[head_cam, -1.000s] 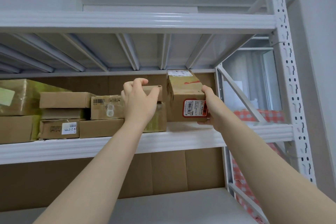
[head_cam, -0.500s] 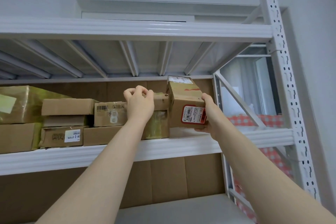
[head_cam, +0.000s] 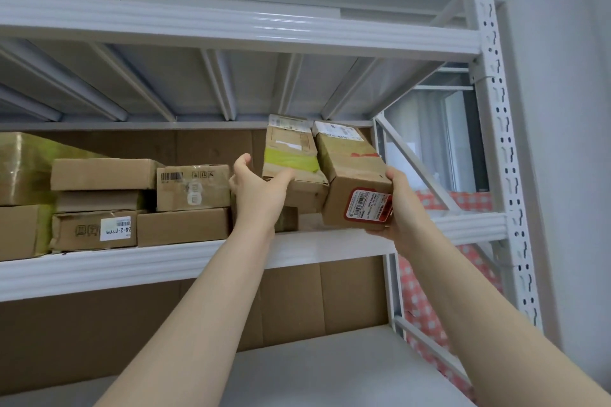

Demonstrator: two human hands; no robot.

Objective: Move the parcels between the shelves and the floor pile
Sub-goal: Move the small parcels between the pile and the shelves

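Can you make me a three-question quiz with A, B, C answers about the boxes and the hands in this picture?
1. Where is the brown cardboard parcel with the red label? A) on the floor B) in the right hand, above the white metal shelf C) on the top shelf
2. What colour is the band on the taped brown cardboard parcel that the left hand grips? A) blue B) black C) yellow-green
3. How does the red-label parcel sit? A) tilted B) flat C) torn open
Answers: 1 B, fingers curl round its labelled end. 2 C, a yellow-green band crosses it. 3 A, its edges slant against the shelf's straight edge.
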